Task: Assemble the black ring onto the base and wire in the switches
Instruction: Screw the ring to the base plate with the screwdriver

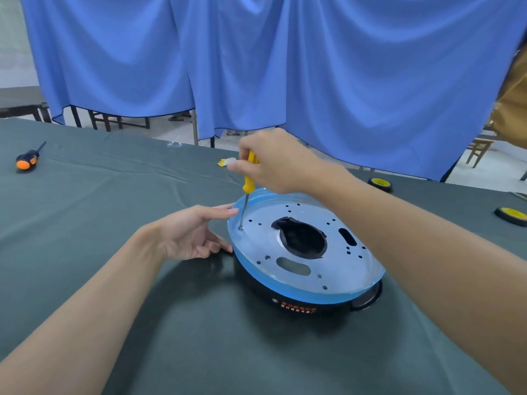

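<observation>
Right hand [273, 161] gripping yellow screwdriver [248, 178], tip near blue base [302, 269] rim, left hand [194, 232] fingers relaxed, touching that edge, bare tabletop [114, 195] leftward

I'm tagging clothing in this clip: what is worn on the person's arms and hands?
Nothing shows. Left hand and right hand carry no gloves, rings or watch; left forearm and right forearm are bare, no sleeves in view.
</observation>
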